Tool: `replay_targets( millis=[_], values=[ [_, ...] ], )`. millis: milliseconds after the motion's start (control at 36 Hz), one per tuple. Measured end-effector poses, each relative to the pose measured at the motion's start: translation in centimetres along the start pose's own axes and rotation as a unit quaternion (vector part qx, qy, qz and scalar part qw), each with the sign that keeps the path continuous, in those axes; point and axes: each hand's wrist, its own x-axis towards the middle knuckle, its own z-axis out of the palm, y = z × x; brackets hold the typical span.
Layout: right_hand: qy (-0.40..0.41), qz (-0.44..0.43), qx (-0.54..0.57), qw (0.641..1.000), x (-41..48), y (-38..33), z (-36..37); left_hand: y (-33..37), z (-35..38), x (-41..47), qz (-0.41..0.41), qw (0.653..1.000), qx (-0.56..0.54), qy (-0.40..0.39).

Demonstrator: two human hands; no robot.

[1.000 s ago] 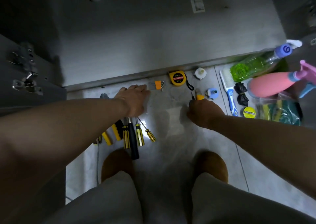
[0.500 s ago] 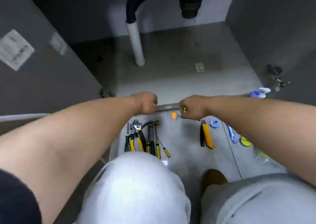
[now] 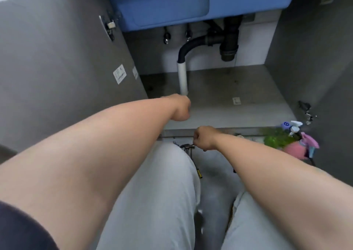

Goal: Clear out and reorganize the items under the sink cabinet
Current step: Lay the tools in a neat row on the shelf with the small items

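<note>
Cabinet [image 3: 219, 85] under the blue basin [image 3: 172, 3] stands open in front of you. A small label [image 3: 236, 100] lies on its floor. The white pipe [image 3: 182, 78] rises at the left rear and joins the black trap [image 3: 229, 39].

Your left hand [image 3: 180, 107] reaches over the front edge, just in front of the pipe's base. Its fingers are curled under, and you cannot tell whether they grasp anything. Your right hand [image 3: 203, 138] hangs lower, at the front edge and just above the tools [image 3: 188, 146]. Its fingers are clenched into a fist, and whatever may be inside is hidden.

The stored items lie outside the cabinet. The tools rest on the room floor between your knees, mostly covered by your left leg. Only a hammer head and one yellow handle [image 3: 199, 172] show. The bottles [image 3: 277, 141], one green and one pink, lie to the right, near the front edge.

Judged from this layout, clearing out is largely done and reorganizing is in hand.

For the next move:
1. Select one group, tools or bottles.
2. Grip one item firmly before lifting.
3. Place it on the cabinet floor, apart from the pipe and below the trap.
4. Keep your forearm off the pipe while reaching in.
</note>
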Motion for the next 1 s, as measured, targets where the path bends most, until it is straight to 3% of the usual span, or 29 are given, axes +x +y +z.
replay_targets(
  millis=[222,306,667,1000],
  values=[
    [-0.009,-0.006,0.011,1.000,0.3,1.3,1.7,-3.4,1.9,-1.9,0.056,0.997,0.021,-0.045],
    [-0.050,0.010,-0.001,0.999,1.2,2.7,2.1,-4.8,2.8,-1.0,0.066,0.995,0.020,-0.076],
    [-0.108,0.026,-0.005,0.994,11.0,3.4,9.5,-10.3,11.5,9.1,0.108,0.978,-0.010,-0.178],
    [-0.151,0.046,0.008,0.987,15.2,7.3,15.1,-8.6,21.6,16.0,0.127,0.945,0.009,-0.300]
  ],
)
